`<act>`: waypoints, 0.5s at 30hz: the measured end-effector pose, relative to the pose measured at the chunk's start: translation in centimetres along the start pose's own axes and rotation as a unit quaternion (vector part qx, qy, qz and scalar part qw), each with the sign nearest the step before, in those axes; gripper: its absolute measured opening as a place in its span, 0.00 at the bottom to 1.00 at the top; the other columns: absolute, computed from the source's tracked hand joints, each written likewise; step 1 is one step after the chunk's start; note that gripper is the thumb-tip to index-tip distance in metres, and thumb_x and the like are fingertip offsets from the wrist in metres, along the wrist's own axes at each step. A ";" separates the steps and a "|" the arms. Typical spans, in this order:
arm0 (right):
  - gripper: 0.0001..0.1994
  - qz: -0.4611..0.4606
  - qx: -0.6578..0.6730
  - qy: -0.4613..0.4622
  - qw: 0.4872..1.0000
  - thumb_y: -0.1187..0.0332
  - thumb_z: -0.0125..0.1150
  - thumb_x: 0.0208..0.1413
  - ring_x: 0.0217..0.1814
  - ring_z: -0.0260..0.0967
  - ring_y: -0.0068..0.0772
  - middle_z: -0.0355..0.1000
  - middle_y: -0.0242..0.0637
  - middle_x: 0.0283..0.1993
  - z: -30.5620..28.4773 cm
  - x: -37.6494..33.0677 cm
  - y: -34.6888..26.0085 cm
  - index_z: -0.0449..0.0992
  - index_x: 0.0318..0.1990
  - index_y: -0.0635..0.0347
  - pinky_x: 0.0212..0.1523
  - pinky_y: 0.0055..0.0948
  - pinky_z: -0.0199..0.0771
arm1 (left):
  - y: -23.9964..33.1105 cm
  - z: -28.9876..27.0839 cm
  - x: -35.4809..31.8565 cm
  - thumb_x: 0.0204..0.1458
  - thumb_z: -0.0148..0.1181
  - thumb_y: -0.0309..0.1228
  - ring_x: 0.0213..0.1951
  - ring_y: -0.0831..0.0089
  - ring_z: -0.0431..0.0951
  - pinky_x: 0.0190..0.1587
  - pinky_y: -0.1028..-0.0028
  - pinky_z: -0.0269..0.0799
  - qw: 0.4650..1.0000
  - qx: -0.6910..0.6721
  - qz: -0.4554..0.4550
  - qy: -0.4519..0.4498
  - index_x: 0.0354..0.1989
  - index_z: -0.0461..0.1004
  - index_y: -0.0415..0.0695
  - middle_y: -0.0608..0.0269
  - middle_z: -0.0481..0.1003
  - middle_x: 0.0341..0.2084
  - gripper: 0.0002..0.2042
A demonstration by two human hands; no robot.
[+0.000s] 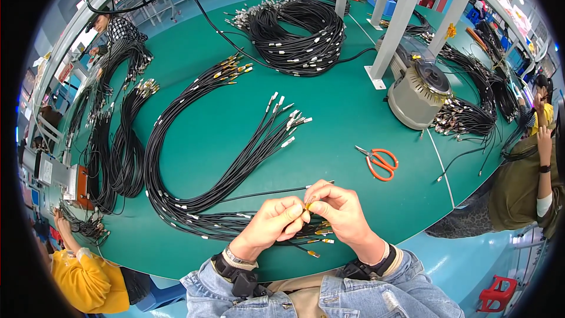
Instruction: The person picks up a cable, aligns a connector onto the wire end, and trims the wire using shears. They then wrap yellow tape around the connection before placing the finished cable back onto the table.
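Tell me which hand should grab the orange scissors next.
Right, probably: the orange scissors lie on the right hand's side, up and right of it; the left hand would have to cross over.

Above a green round table (353, 112), the left hand (272, 224) and right hand (341, 209) pinch a small yellow sleeve (308, 205) on a thin black cable (259, 194), beside long black cable bundles (194, 159) and orange-handled scissors (379, 162).

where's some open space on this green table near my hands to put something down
Bare green table lies between the fanned cable bundle and the orange scissors, and from the scissors toward the grey round machine. It is crowded left of the left hand and under the right hand, where cables pile up.
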State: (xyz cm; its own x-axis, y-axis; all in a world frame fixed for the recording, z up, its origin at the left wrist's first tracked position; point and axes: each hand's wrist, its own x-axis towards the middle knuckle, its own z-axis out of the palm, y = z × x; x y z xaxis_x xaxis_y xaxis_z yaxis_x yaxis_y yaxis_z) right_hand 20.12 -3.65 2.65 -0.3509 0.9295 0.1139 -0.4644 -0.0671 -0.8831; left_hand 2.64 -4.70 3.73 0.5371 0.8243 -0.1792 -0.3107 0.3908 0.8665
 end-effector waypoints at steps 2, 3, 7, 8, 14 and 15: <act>0.04 0.006 -0.003 -0.012 1.000 0.75 0.58 0.53 0.42 0.65 0.28 0.68 0.37 0.37 -0.5 0.1 0.2 0.73 0.35 0.67 0.47 0.27 0.64 | -0.2 -0.3 0.3 0.62 0.44 0.38 0.10 0.87 0.53 0.13 0.84 0.47 0.997 -0.057 -0.035 -0.030 0.30 0.68 0.38 0.74 0.59 0.10 0.15; 0.05 0.009 -0.005 -0.017 1.000 0.75 0.58 0.54 0.42 0.65 0.28 0.68 0.37 0.37 -0.6 0.1 0.1 0.73 0.35 0.67 0.47 0.27 0.64 | -0.3 -0.4 0.5 0.62 0.44 0.38 0.10 0.87 0.53 0.13 0.84 0.47 0.997 -0.057 -0.036 -0.031 0.30 0.68 0.38 0.74 0.59 0.10 0.15; 0.05 -0.009 -0.093 0.022 0.995 0.75 0.55 0.55 0.41 0.65 0.27 0.68 0.36 0.36 -0.6 0.7 -0.8 0.74 0.37 0.67 0.46 0.25 0.64 | -0.3 -0.8 0.7 0.63 0.42 0.37 0.11 0.88 0.52 0.14 0.85 0.47 0.993 -0.098 -0.044 -0.045 0.31 0.68 0.38 0.76 0.58 0.11 0.16; 0.05 -0.008 -0.091 0.018 0.996 0.75 0.55 0.55 0.41 0.65 0.27 0.68 0.36 0.36 -0.5 0.8 -1.2 0.74 0.37 0.67 0.46 0.25 0.64 | -0.1 -0.7 0.8 0.63 0.42 0.37 0.12 0.88 0.52 0.14 0.85 0.46 0.993 -0.098 -0.052 -0.044 0.31 0.68 0.38 0.76 0.58 0.11 0.16; 0.04 -0.015 -0.203 0.022 0.979 0.79 0.54 0.51 0.36 0.62 0.26 0.65 0.34 0.31 0.4 1.1 -1.5 0.75 0.31 0.68 0.38 0.24 0.61 | -1.0 -0.8 0.6 0.62 0.44 0.39 0.12 0.89 0.54 0.13 0.86 0.46 0.993 -0.099 -0.048 -0.034 0.34 0.68 0.37 0.74 0.61 0.12 0.16; 0.03 -0.026 -0.217 0.035 0.975 0.80 0.54 0.50 0.35 0.61 0.25 0.65 0.33 0.31 0.5 0.9 -1.6 0.75 0.29 0.68 0.37 0.23 0.60 | -0.8 -0.8 0.5 0.62 0.43 0.39 0.13 0.88 0.54 0.13 0.85 0.47 0.996 -0.070 -0.025 -0.055 0.36 0.68 0.37 0.74 0.61 0.13 0.16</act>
State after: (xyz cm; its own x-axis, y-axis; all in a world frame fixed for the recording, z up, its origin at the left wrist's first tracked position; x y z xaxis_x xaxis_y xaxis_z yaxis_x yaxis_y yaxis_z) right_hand 20.14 -2.92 4.35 -0.2723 0.9512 0.1454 -0.0869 0.1262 -0.9882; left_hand 2.56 -4.26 2.62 0.6351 0.7553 -0.1617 -0.3832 0.4899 0.7830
